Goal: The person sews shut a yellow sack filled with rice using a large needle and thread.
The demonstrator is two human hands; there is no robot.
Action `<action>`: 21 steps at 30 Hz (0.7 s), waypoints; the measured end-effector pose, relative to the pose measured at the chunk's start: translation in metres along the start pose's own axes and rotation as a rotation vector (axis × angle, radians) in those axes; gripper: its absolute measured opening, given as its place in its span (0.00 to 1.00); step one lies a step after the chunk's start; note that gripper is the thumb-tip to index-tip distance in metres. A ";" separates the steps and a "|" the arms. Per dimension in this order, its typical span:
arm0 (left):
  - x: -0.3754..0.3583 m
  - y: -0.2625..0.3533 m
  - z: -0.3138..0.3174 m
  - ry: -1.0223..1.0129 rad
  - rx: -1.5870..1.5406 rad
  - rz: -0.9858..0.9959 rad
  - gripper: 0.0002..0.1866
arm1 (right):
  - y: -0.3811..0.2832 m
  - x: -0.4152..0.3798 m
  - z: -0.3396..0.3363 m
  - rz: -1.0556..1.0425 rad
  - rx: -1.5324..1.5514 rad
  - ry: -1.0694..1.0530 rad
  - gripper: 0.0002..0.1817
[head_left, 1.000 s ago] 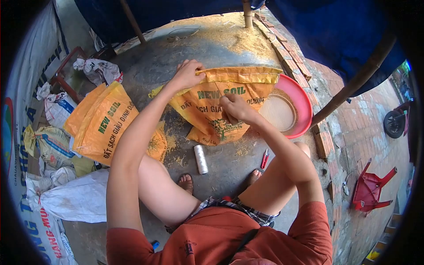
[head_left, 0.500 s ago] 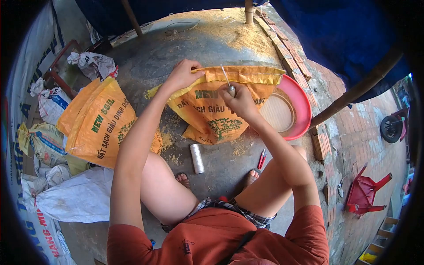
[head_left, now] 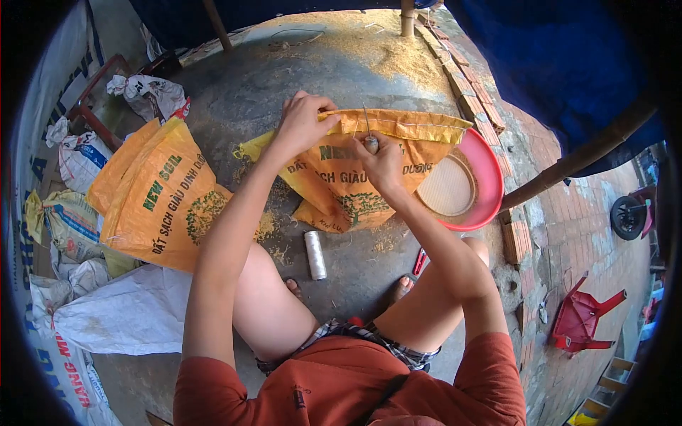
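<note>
An orange printed bag [head_left: 348, 174] stands between my knees and the far floor, its top edge folded over with a line of stitching. My left hand [head_left: 307, 121] pinches the folded edge near its left end. In my right hand [head_left: 382, 162] is a thin metal needle tool [head_left: 369, 142] with a rounded handle, held upright against the front of the fold. A white thread runs near the fold between my hands. Below the bag, a spool of white thread [head_left: 315, 255] lies on the floor, and red-handled snips [head_left: 420, 261] lie beside my right foot, partly hidden by my forearm.
Another orange bag [head_left: 167, 192] leans at the left among white sacks [head_left: 124, 312]. A pink basin with a sieve [head_left: 490, 181] sits right of the stitched bag. Bricks [head_left: 517, 241] edge the floor, a bamboo pole [head_left: 575, 156] slants at the right, and a red stool [head_left: 579, 316] lies overturned.
My left hand has shifted slightly right along the fold. The tool in my right hand stands more upright, and the bag's top edge has moved a little right.
</note>
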State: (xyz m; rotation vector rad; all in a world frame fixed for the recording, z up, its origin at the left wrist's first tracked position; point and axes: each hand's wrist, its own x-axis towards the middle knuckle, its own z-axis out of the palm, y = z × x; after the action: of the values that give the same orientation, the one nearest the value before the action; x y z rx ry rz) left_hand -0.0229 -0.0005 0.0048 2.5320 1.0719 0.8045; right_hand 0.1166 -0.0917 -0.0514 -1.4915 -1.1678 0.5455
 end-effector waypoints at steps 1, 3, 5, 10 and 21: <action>0.000 0.000 0.001 0.063 -0.003 0.035 0.10 | 0.000 0.001 -0.001 -0.034 0.043 -0.001 0.09; -0.003 0.003 0.001 0.164 0.029 0.075 0.09 | -0.001 0.004 -0.005 -0.066 0.082 -0.004 0.09; -0.008 0.008 0.000 0.258 0.058 0.115 0.09 | -0.007 0.008 -0.011 0.033 0.173 -0.018 0.07; -0.029 0.018 -0.010 0.396 0.122 0.259 0.09 | -0.009 0.010 -0.008 0.001 0.166 -0.026 0.06; -0.039 0.013 0.021 0.446 0.153 0.243 0.09 | -0.008 0.013 0.008 0.043 0.236 -0.050 0.09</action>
State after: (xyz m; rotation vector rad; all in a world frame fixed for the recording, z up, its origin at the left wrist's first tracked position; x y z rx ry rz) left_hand -0.0252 -0.0382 -0.0208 2.7182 0.9859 1.4579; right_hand 0.1126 -0.0770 -0.0433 -1.3093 -1.0716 0.7282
